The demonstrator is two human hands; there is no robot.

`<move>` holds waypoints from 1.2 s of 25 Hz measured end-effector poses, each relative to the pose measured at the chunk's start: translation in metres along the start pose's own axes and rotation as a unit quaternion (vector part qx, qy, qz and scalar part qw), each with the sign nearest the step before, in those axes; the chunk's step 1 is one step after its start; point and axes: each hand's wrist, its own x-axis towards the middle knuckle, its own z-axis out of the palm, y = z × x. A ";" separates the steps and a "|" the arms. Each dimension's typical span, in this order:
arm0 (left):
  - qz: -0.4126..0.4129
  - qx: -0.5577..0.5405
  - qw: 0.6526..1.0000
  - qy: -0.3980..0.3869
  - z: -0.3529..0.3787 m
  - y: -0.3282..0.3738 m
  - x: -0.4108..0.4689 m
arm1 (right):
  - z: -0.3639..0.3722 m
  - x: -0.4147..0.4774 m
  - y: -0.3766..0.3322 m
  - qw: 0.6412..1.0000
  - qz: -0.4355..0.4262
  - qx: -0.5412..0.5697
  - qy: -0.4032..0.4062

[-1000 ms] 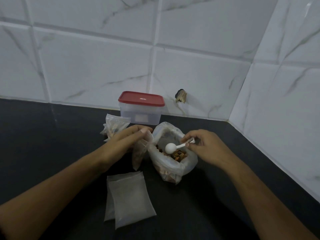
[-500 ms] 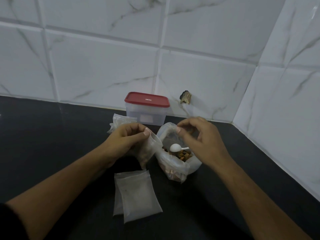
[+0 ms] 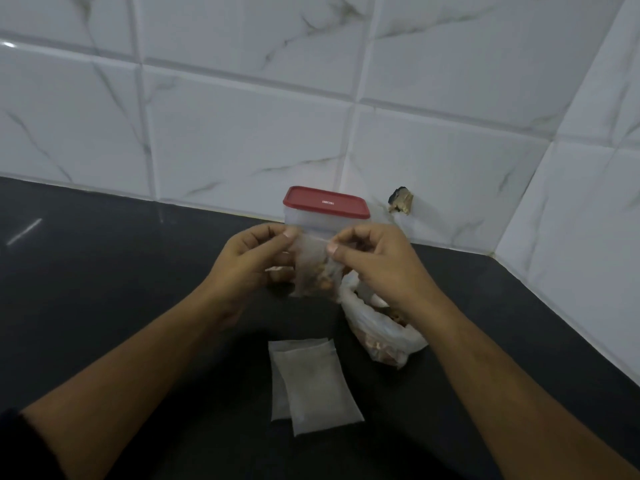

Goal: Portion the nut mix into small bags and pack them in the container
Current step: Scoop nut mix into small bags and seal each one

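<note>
Both hands are on the small bag, held up right in front of the container. The left hand pinches the bag's top left corner between thumb and fingers. The right hand pinches the top right corner the same way, so the top edge is pulled flat between them. The bag hangs down below the fingertips, with brownish nuts in its lower half. The container has its red lid on and sits back against the wall. The big bag of mix slumps in front of the container and off to the right, partly under the right hand. A couple of empty bags lie flat and overlapping on the dark surface, well in front of the container.
</note>
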 end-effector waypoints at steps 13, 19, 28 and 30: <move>0.005 0.045 0.993 0.108 -0.008 0.000 0.003 | 0.019 -0.003 0.013 0.993 -0.030 -0.106 -0.047; 0.018 0.064 0.992 0.107 -0.009 -0.003 0.003 | 0.016 -0.004 0.019 0.993 -0.049 -0.103 -0.007; 0.010 0.134 0.991 -0.001 -0.008 -0.011 -0.001 | 0.018 -0.007 0.025 0.991 -0.024 -0.128 -0.040; -0.014 0.200 0.979 -0.042 -0.008 -0.014 -0.002 | 0.022 -0.009 0.030 0.987 -0.008 -0.150 -0.063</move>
